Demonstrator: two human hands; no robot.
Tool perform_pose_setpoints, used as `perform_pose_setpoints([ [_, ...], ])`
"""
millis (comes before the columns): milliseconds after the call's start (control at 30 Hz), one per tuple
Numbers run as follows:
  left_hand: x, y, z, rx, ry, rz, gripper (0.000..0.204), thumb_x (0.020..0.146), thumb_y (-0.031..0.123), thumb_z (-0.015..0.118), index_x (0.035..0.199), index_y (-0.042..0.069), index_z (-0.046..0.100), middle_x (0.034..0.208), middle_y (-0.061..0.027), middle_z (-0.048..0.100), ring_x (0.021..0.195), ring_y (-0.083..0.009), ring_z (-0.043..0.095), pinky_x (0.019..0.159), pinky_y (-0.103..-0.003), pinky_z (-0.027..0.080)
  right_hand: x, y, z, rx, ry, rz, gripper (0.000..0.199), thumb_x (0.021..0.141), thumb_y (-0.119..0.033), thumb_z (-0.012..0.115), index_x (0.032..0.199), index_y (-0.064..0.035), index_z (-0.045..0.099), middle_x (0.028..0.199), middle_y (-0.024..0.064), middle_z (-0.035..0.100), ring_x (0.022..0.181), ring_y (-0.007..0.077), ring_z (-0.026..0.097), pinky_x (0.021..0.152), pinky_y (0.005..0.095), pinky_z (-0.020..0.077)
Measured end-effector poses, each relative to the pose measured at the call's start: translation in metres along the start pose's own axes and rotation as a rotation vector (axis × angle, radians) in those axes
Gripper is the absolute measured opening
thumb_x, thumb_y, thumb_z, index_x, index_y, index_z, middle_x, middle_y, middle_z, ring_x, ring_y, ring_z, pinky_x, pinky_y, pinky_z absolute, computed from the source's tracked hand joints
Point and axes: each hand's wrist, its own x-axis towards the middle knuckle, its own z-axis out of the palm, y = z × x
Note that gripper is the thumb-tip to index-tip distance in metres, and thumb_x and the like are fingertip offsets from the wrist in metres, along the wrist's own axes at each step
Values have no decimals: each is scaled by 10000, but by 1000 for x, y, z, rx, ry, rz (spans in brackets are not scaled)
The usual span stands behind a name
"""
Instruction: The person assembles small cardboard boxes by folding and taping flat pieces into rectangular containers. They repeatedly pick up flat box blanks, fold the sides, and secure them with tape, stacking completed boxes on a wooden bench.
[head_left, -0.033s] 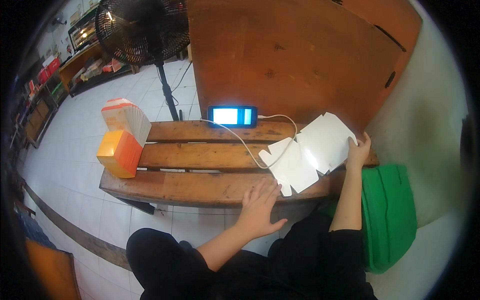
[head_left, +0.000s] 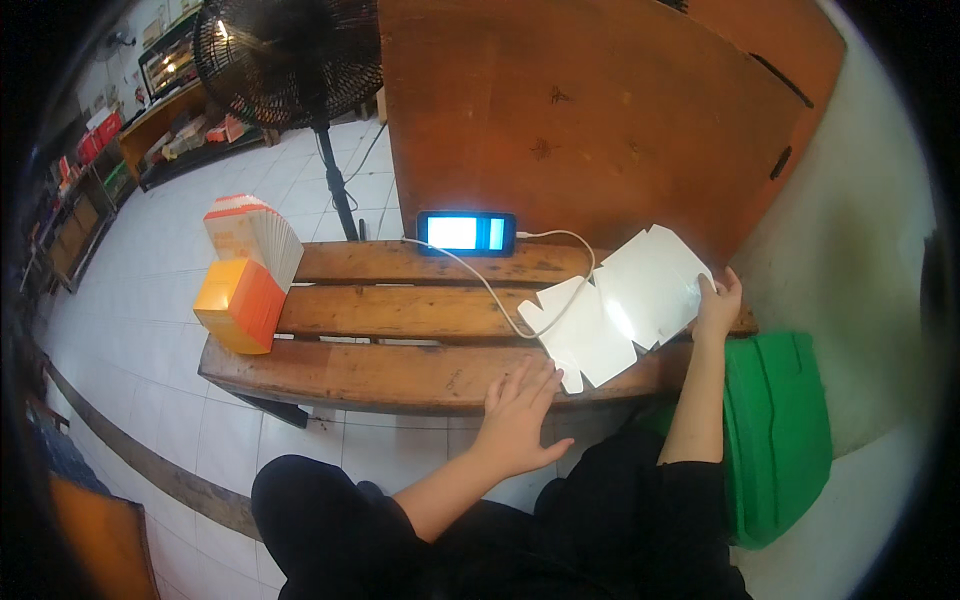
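A flat, unfolded white carton blank [head_left: 640,290] with cut flaps lies at a slant on the right end of the slatted wooden bench [head_left: 400,310]. My right hand [head_left: 717,302] grips its right edge, thumb on top and fingers partly hidden beneath. My left hand [head_left: 515,415] is open, palm down, thumb out to the side; its fingertips reach the bench's front edge beside the blank's lower left flap. Whether they touch the flap I cannot tell. A white charging cable [head_left: 490,292] crosses the blank's left part and runs to a lit phone [head_left: 465,233] at the bench's back.
An orange and yellow folded carton [head_left: 240,305] stands at the bench's left end, with a stack of flat orange and white cartons [head_left: 255,238] behind it. A brown wooden panel [head_left: 600,120] rises behind the bench. A black fan [head_left: 300,60] stands behind left; a green bag [head_left: 778,435] sits at right.
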Motion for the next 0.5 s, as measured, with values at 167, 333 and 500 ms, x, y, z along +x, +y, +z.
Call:
perform_pose_setpoints([
  [167,3,-2,-2,47,-27,14,933,787,502,798,1547,103,432,1604,-166,416,1521,-411,283,1163,-643,231,4,-8,-2,322,-150,270,498,920,-95,751,1366,36,572,1176,174,700,1016,226,689,836,339,554],
  [333,4,-2,-2,64,-40,14,958,779,492,808,1556,101,408,1615,-168,394,1526,-407,273,1166,-643,233,-6,20,8,13,-227,150,503,902,-141,770,1337,37,590,1261,159,692,1117,257,675,955,387,530],
  [500,4,-1,-3,80,-55,13,971,777,485,812,1564,101,394,1622,-168,380,1530,-402,268,1171,-638,229,-12,39,7,-437,-186,139,693,817,-270,840,1372,39,563,1311,213,680,1213,332,659,1029,406,499],
])
